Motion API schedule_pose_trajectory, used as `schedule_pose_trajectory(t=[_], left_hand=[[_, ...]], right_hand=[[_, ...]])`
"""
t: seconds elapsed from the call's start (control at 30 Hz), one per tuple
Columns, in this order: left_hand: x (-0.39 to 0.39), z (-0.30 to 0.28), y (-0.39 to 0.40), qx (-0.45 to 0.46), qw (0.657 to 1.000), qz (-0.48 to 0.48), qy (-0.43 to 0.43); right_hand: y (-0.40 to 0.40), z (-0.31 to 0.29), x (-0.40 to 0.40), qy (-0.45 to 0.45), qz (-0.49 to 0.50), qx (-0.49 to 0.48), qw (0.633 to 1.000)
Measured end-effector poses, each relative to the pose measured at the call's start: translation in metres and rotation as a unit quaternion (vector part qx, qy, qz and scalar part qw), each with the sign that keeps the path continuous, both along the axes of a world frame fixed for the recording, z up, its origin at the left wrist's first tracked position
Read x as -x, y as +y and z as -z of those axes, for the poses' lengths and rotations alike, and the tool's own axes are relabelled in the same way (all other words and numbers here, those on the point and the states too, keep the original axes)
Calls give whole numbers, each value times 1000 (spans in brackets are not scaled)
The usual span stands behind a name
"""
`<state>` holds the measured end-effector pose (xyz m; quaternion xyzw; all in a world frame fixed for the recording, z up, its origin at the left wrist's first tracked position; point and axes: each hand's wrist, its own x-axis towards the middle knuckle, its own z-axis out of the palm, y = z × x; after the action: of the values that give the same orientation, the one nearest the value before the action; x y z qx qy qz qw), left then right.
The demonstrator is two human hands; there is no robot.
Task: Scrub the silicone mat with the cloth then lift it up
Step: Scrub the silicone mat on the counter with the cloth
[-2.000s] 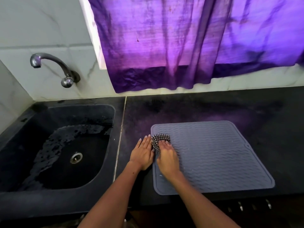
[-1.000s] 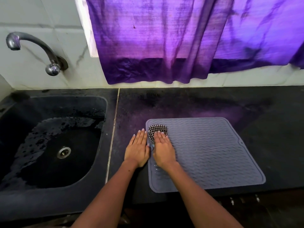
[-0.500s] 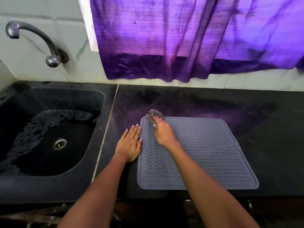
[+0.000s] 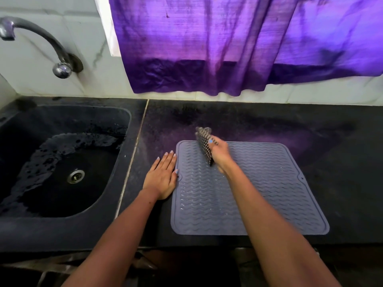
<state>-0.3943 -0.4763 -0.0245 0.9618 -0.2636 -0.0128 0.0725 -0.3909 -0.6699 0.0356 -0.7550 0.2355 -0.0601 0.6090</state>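
A: What occupies the left of the frame?
B: A dark sink [image 4: 24, 228], set into the counter, wet inside, with a round metal drain [image 4: 75, 176] near its middle. A curved metal tap [image 4: 39, 41] projects from the pale wall [image 4: 37, 83] at upper left.

A: And the rest?
B: A black counter [image 4: 342, 162] runs across the centre and right. A purple curtain [image 4: 228, 44] hangs along the top, its hem ending just above the counter.
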Motion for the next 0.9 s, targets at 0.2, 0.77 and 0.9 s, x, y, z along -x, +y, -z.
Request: schedule_pose_trajectory(t=[0.2,0.77,0.9], left_hand=[[0,0,0,11,1000,5,1],[-1,4,1,10,1000,1,-5],[-1,3,2,14,1000,2,-6]], right_hand=[[10,8,16,10,-122,347,930],[-33,-7,-1,27,5,178,984],[-27,-1,17,52,-77,428,899]])
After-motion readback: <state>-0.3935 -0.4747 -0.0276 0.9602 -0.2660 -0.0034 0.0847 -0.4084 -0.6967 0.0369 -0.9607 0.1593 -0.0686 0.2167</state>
